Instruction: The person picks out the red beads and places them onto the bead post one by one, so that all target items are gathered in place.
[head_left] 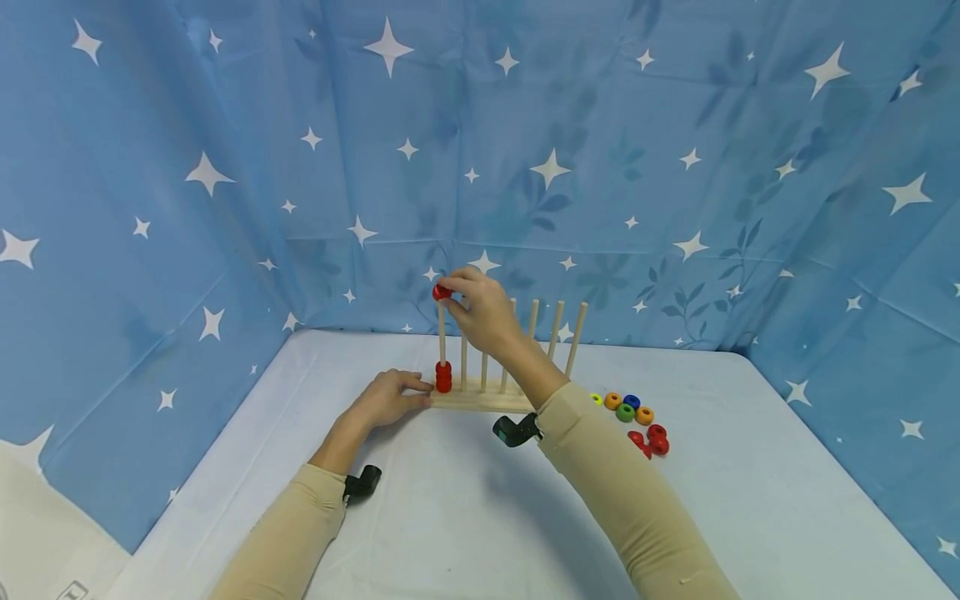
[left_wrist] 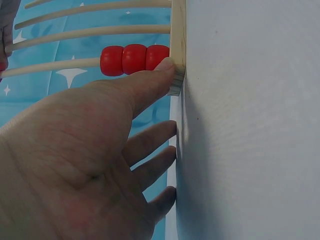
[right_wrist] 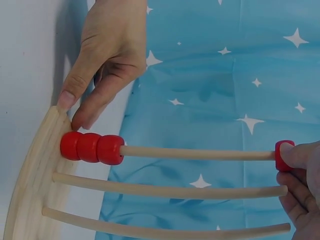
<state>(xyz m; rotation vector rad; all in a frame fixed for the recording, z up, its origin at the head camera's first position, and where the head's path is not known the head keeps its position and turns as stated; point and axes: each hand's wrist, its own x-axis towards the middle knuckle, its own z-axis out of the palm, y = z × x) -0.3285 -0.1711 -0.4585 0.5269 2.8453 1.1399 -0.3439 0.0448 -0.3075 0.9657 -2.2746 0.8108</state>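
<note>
- Red bead (head_left: 438, 292) sits at the tip of the leftmost peg (head_left: 442, 335), near the centre of the head view; whether it is threaded cannot be told.
- Three red beads (head_left: 443, 377) are stacked below on that peg, against the wooden base (head_left: 472, 402).
- Right of centre, coloured beads (head_left: 626, 412) lie on the white table (head_left: 442, 517), with loose red beads (head_left: 658, 443) just below them in the frame.
- The right sleeve (head_left: 626, 483), crossing from the lower right, partly hides both groups; the right forearm covers part of the base.
- The right hand (head_left: 480, 308), raised mid-frame, pinches the bead between thumb and fingers.
- The left hand (head_left: 386, 398), left of centre, touches the base's left end, fingers extended and apart.
</note>
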